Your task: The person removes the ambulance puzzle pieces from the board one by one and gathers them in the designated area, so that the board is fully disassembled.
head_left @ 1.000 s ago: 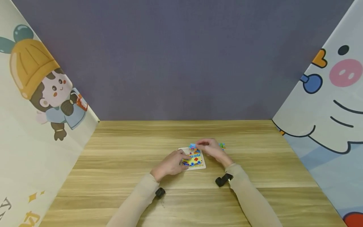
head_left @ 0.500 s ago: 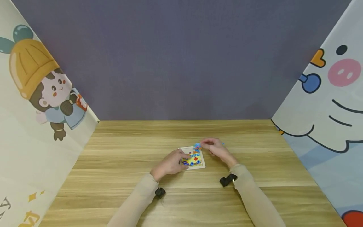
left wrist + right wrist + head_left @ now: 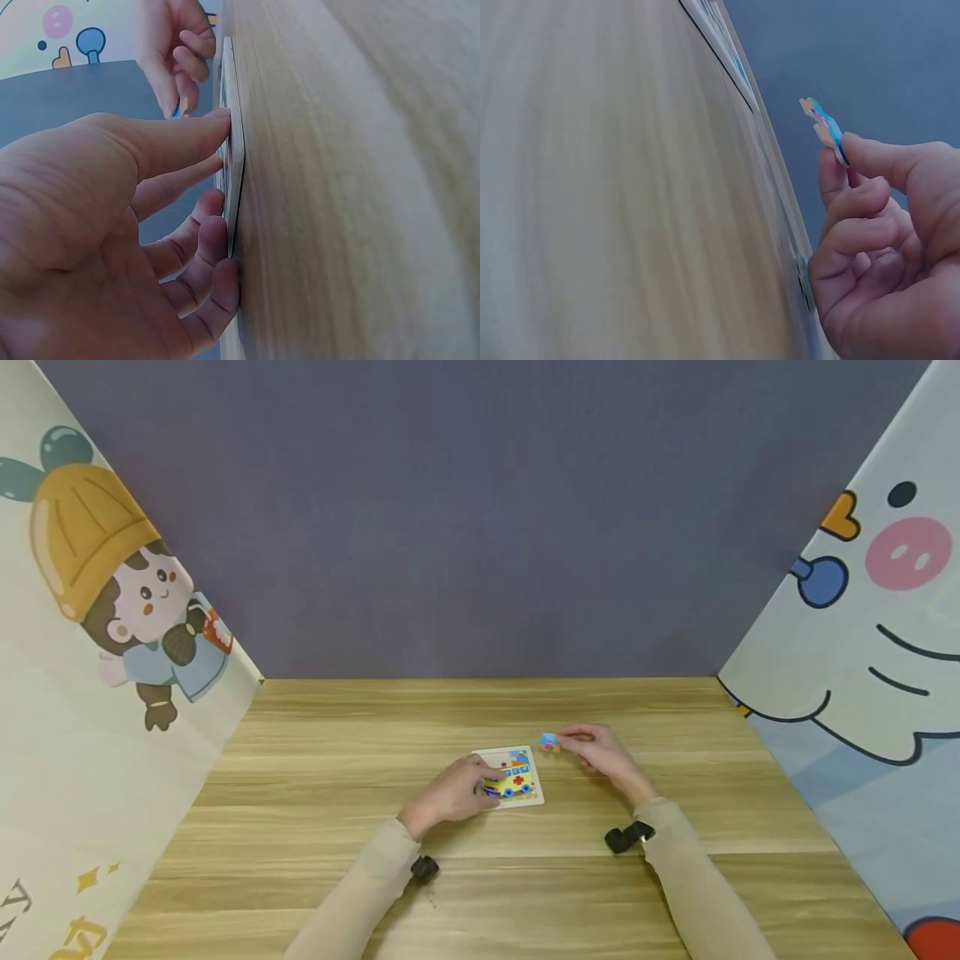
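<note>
Here, right hand (image 3: 602, 753) pinches puzzle piece (image 3: 549, 742) beside board (image 3: 527, 802); left hand (image 3: 452, 788) on board, thumb and fingers apart.

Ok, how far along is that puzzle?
Done: a yellow vehicle picture shows in the tray, partly covered by the left hand. In hand: the right hand pinches a blue piece, clear of the tray. Remaining: the tray's upper-left corner looks unfilled, and what seems another piece lies on the table near the right hand.

In my head view, a plain beige left sleeve (image 3: 363, 885) and matching right sleeve (image 3: 701, 881) reach the wrists. A compact black module (image 3: 424, 869) sits by the left cuff, a longer black mount (image 3: 621, 840) by the right.
</note>
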`<state>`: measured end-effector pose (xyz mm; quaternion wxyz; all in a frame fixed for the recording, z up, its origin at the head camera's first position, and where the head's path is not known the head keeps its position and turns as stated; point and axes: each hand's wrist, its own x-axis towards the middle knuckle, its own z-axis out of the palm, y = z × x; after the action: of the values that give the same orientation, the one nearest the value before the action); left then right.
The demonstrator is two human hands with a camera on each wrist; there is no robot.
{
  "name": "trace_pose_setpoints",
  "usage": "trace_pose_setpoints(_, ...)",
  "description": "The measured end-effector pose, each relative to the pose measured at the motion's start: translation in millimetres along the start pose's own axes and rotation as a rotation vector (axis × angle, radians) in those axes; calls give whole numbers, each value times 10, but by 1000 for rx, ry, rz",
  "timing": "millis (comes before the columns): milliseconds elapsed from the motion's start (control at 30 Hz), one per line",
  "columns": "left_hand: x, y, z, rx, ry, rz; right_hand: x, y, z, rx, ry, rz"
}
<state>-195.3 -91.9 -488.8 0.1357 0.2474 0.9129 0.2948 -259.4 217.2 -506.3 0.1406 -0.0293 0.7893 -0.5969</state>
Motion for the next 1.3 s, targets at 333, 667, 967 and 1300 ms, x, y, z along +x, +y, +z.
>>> trace_pose_setpoints(333,21,-6,0,-1,6,9,-83,79,-277,-15,21,-19)
trace_pose_setpoints(667,29,-5,-3,-4,0,13,-108,177,-498,-8,66,18)
trace_pose_setpoints(967,33,-18,6,-5,-1,7,-152,260,-698,-30,93,40)
trace_pose_setpoints(1300,36,-25,-2,-10,6,7,-186,300,-829,-58,148,63)
